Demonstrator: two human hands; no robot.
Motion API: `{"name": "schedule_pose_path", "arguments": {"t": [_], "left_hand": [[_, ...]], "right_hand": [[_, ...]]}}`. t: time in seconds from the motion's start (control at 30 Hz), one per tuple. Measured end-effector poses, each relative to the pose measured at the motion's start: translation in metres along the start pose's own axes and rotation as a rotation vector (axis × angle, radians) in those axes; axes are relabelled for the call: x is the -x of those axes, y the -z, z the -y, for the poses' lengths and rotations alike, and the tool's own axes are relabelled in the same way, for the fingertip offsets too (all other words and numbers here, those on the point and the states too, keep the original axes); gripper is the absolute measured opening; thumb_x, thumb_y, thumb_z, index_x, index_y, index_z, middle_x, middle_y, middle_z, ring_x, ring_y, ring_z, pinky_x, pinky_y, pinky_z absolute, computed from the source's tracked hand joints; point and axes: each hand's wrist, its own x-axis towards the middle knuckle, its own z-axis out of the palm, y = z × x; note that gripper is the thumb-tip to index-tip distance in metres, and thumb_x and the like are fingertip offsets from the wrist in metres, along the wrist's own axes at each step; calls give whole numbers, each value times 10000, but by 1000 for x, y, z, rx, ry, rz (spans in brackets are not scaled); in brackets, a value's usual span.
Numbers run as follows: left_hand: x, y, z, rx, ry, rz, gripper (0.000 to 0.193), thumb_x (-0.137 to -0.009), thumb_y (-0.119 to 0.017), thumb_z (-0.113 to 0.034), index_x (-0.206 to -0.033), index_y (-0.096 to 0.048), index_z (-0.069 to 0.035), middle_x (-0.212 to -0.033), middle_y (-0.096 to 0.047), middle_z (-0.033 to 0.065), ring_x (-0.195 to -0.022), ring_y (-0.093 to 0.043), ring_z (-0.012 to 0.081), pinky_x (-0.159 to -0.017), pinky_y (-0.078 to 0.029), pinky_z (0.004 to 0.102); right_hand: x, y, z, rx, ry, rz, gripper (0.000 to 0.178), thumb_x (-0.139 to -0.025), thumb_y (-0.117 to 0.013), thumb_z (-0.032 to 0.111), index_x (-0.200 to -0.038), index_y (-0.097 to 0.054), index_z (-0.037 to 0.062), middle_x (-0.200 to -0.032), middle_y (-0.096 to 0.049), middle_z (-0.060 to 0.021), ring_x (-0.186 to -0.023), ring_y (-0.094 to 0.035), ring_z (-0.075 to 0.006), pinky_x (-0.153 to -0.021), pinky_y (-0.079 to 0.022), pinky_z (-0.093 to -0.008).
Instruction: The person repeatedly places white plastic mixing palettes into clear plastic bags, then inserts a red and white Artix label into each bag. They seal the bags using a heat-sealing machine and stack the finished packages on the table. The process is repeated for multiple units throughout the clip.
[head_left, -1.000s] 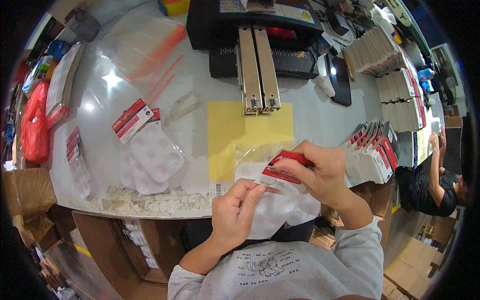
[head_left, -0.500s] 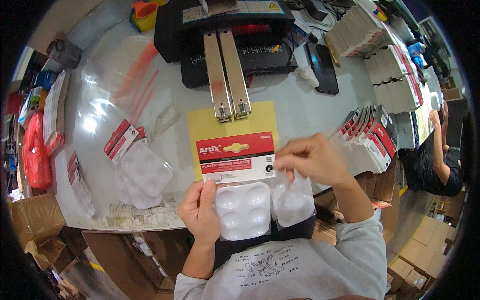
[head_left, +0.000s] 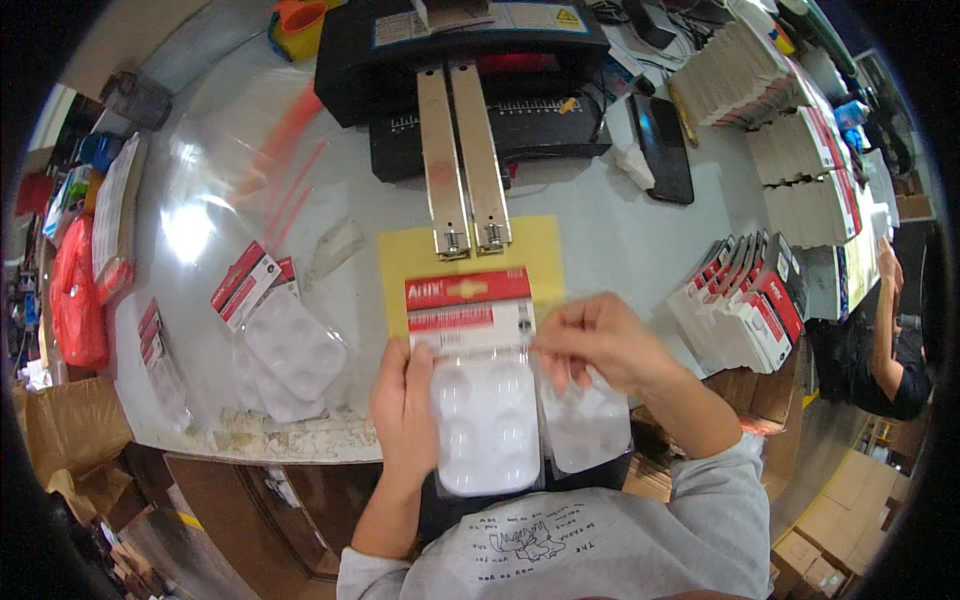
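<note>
A white plastic mixing palette [head_left: 488,425] with round wells sits in a clear bag, under a red, black and white header card [head_left: 470,312]. My left hand [head_left: 405,415] grips its left edge where card and bag meet, thumb on top. My right hand [head_left: 600,348] is closed in a pinch at the card's right edge; the fingertips are slightly blurred. Below my right hand lies another bagged white palette [head_left: 588,432], over my lap at the table edge. A yellow sheet [head_left: 545,260] lies beyond the card, under the two metal bars [head_left: 445,170] of a black machine [head_left: 350,65].
Bagged palettes with cards [head_left: 292,345] lie at the left, with a thin bagged pack [head_left: 163,365] beside them. Folded header cards [head_left: 740,305] stand at the right, stacks of cards [head_left: 735,75] behind. A phone [head_left: 662,150] lies beside the machine. Another person's arm [head_left: 885,320] shows far right.
The palette package has come slightly down and toward me, tilting a little. My right hand has shifted left and down to the card's right edge. The whole view has shifted slightly.
</note>
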Motion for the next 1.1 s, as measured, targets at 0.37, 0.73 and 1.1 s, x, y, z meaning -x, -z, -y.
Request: {"name": "schedule_pose_path", "arguments": {"t": [0.37, 0.73, 1.1], "left_hand": [[-64, -17, 44, 137, -28, -19, 245, -938, -468, -208, -796, -518, -15, -717, -523, 27, -684, -424, 84, -651, -375, 234], [-28, 61, -22, -904, -404, -660, 264, -851, -559, -269, -968, -601, -37, -1058, -524, 135, -1026, -477, 269, -879, -356, 389], [28, -52, 23, -306, -443, 159, 150, -803, -635, -138, -848, -513, -63, -999, -558, 144, -807, -520, 224, -708, -388, 305]], "right_hand": [[-55, 12, 0, -94, 266, -173, 198, -871, -571, 150, -859, -626, -40, -755, -635, -86, -627, -612, -119, -493, -449, -215], [137, 131, -12, 966, 436, -1011, 860, -601, -793, 202, -1324, -383, -16, -1356, -414, -187, -1274, -369, -225, -1048, -280, -323], [143, 153, -35, 675, 505, -852, 1004, -479, -872, 248, -1321, -398, -28, -1181, -572, -146, -1043, -539, -150, -923, -425, -296]]}}
